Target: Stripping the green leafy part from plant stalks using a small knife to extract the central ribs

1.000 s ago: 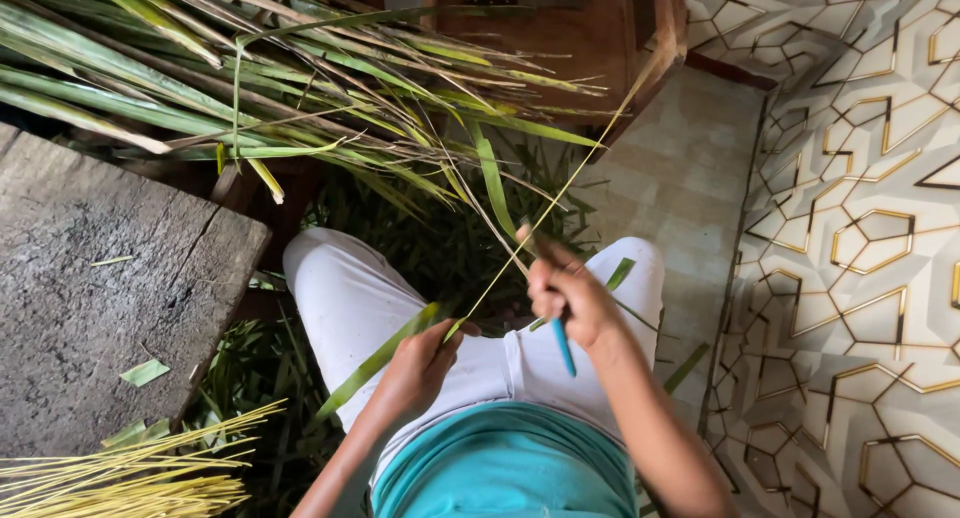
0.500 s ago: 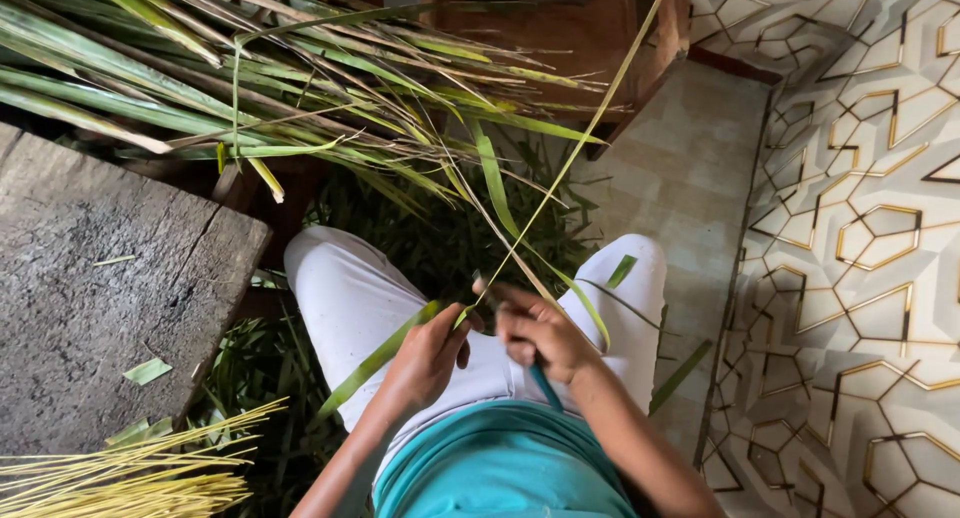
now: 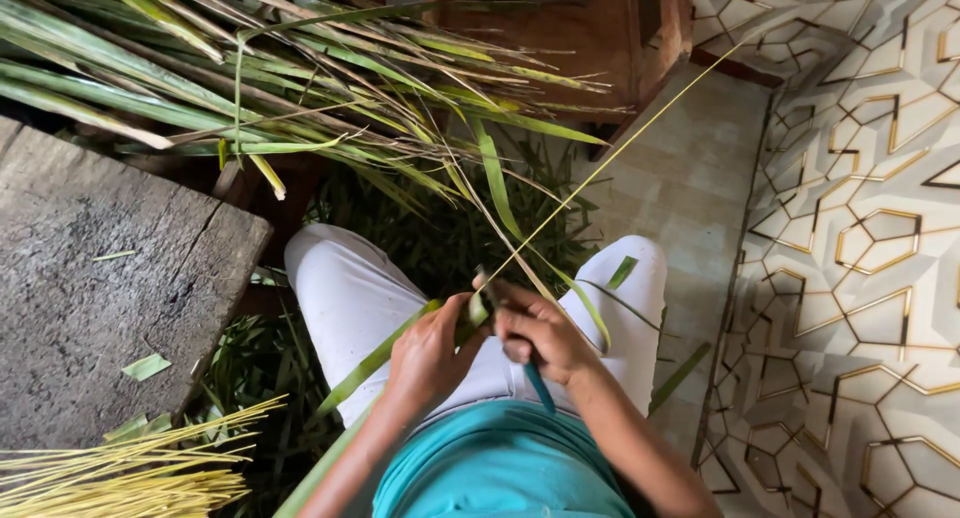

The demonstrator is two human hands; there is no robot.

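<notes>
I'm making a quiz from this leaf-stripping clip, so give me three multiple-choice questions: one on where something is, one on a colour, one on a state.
1. Where does the bundle of stripped yellow sticks lie?
A. bottom left, beside the grey slab
B. on the patterned floor at right
C. across the person's lap

2. What colour is the handle of the tool in the right hand?
A. red
B. blue-green
C. white

3. How is the green leaf strip held?
A. lying loose on the floor
B. hanging from the wooden furniture
C. in the grip of the left hand

Answers: 1 A, the sticks lie at the lower left edge by the slab; 2 B, a teal handle sticks out below the fist; 3 C, the fingers close round the strip.
</notes>
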